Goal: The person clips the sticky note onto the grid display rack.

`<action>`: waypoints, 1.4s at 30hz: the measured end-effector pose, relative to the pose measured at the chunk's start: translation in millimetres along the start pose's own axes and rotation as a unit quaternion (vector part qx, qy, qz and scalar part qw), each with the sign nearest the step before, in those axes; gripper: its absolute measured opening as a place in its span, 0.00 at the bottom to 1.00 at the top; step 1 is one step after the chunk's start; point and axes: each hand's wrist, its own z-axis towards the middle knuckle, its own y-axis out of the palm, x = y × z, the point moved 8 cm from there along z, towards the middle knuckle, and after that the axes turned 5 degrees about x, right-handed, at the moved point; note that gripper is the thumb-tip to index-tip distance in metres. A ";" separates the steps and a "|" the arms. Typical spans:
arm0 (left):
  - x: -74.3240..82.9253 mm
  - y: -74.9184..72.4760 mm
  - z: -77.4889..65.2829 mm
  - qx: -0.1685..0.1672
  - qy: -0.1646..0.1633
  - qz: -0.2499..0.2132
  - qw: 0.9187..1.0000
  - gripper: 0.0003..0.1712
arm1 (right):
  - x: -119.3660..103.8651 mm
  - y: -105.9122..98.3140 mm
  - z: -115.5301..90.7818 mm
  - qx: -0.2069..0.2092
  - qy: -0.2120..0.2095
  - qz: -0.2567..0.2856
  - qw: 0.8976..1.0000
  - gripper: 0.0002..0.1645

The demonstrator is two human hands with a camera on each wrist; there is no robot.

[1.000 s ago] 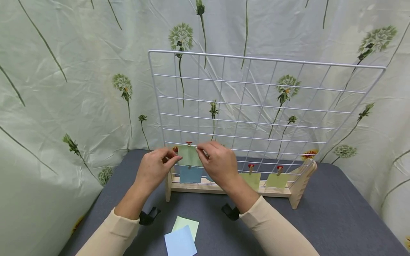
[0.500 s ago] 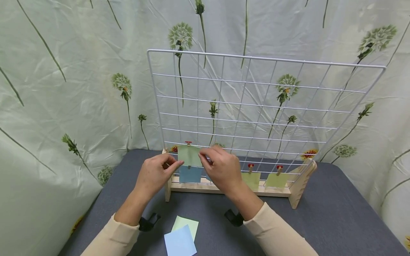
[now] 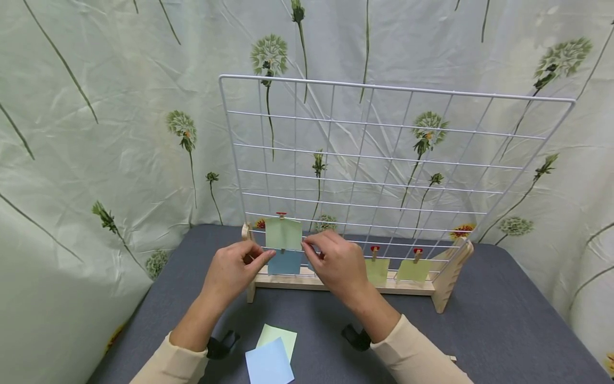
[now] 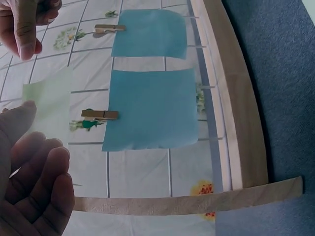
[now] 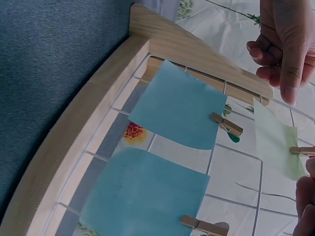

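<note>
A pale green paper note [image 3: 283, 233] hangs from a red-topped wooden clothespin [image 3: 281, 215] on the white wire grid [image 3: 384, 160], near its lower left. Below it hangs a blue note [image 3: 284, 262] with its own clothespin [image 4: 100, 115]. My left hand [image 3: 233, 269] is by the green note's lower left corner, thumb and forefinger loosely bent. My right hand [image 3: 338, 264] is beside the note's right edge, fingertips close to it. Neither hand visibly pinches the paper. A second blue note [image 4: 150, 33] is mostly hidden behind my right hand in the head view.
Two yellow-green notes, a left one [image 3: 377, 271] and a right one [image 3: 414, 270], hang at the grid's lower right. The grid stands in a wooden base [image 3: 408, 288]. Loose blue [image 3: 270, 362] and green [image 3: 289, 337] notes overlap on the dark table [image 3: 503, 330].
Both hands have slid downward along the sides of the green note, and the right has also moved slightly right. The note stays hanging from its clothespin.
</note>
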 end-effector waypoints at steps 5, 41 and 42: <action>2.7 2.8 -5.6 -0.007 0.006 -0.005 1.000 0.11 | 2.6 -1.4 -9.8 -0.009 0.007 0.000 1.000 0.06; -3.5 41.2 -56.7 -0.125 -0.015 -0.036 0.991 0.09 | 30.9 -20.6 -85.3 -0.069 0.085 -0.042 0.993 0.09; -4.2 42.6 -58.7 -0.127 -0.017 -0.037 0.991 0.09 | 31.5 -21.6 -87.0 -0.065 0.082 -0.045 0.994 0.09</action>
